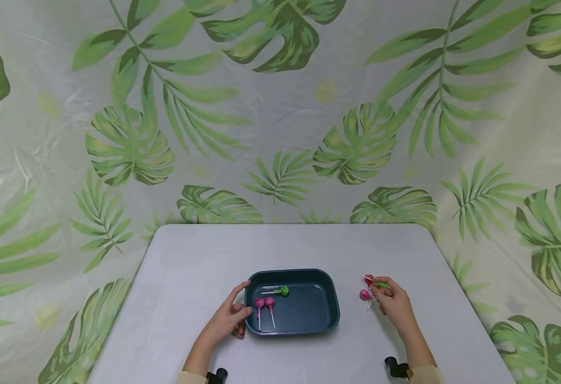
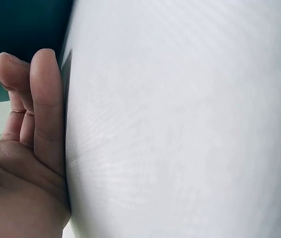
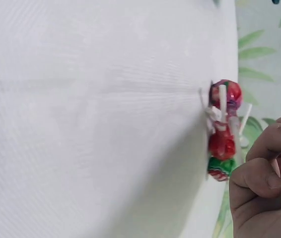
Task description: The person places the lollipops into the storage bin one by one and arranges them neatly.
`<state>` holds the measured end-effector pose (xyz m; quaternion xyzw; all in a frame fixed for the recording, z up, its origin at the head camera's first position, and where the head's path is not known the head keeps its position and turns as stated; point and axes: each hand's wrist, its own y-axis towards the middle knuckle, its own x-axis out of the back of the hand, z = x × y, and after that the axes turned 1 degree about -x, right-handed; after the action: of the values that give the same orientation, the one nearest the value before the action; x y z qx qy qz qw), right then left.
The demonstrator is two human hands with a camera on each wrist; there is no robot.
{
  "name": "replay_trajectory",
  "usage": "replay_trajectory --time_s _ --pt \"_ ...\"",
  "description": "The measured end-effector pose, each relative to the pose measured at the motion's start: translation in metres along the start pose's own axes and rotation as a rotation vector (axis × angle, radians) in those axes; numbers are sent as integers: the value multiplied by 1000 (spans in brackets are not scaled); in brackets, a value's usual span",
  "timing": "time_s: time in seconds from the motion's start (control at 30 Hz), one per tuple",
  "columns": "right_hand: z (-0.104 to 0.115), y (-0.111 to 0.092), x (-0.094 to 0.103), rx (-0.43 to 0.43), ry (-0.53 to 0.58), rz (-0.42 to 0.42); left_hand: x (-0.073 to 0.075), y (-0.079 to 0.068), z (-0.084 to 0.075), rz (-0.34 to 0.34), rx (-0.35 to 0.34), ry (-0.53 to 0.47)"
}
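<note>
My left hand (image 1: 228, 319) holds the near-left corner of a dark blue-green tray (image 1: 309, 332), thumb over the rim and other fingers outside. Inside the tray lie a green lollipop (image 1: 285, 290) and two pink lollipops (image 1: 259, 303), all with white sticks. On the table to the right, my right hand (image 1: 395, 306) reaches down with bent fingers over a small group of lollipops. A green-wrapped lollipop (image 3: 221, 168) shows right at its fingertips; I cannot tell whether they pinch it. Beside it lie a red lollipop (image 3: 222, 144) and a pink-and-red one (image 3: 226, 93).
A white table (image 1: 213, 250) carries the tray near its middle. Behind it and at both sides hangs a leaf-patterned cloth (image 1: 280, 106). A black wrist device (image 1: 396, 368) sits at the right wrist, another (image 1: 218, 376) at the left.
</note>
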<state>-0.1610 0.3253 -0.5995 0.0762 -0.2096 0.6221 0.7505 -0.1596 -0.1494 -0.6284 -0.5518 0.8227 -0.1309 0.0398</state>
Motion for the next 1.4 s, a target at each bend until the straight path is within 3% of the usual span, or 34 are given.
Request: replay_trajectory --time_s 0.2,0.43,1.4 --pt "-11 3 -4 -58 -48 13 0 0 0 3 -1 8" --pt "-17 2 -8 -70 -109 27 0 0 -1 -1 3 20" --pt "-15 -1 -17 4 -345 53 1 -1 -1 8 -12 23"
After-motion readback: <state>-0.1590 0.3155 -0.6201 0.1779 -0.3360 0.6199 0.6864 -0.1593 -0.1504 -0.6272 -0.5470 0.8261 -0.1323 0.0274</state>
